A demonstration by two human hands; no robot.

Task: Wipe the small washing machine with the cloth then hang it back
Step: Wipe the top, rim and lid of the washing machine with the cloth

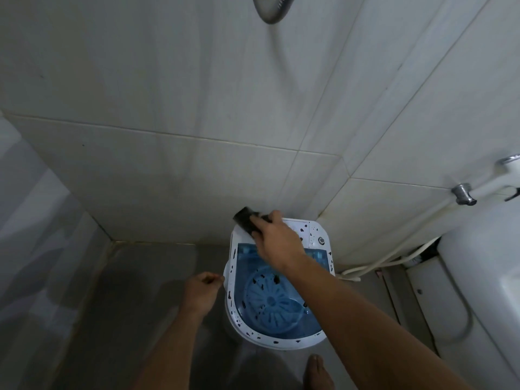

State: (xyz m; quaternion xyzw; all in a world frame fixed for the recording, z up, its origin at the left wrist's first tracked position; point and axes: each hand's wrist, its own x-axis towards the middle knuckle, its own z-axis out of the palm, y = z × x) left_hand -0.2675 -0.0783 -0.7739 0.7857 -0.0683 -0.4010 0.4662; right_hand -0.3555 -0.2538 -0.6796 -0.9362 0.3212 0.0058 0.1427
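Note:
A small white washing machine (284, 343) with a see-through blue lid and dark specks on its rim stands on the floor in the corner of a tiled shower. My right hand (277, 242) presses a dark cloth (247, 219) onto the machine's far left top edge, by the wall. My left hand (201, 292) is loosely curled at the machine's left rim, its fingertips touching or nearly touching the edge; nothing shows in it.
A shower head (271, 8) hangs overhead. At the right are a white toilet (484, 277), a chrome tap (463, 194) on the wall and a white hose (394, 257) along the floor. My bare foot (318, 371) is just in front of the machine.

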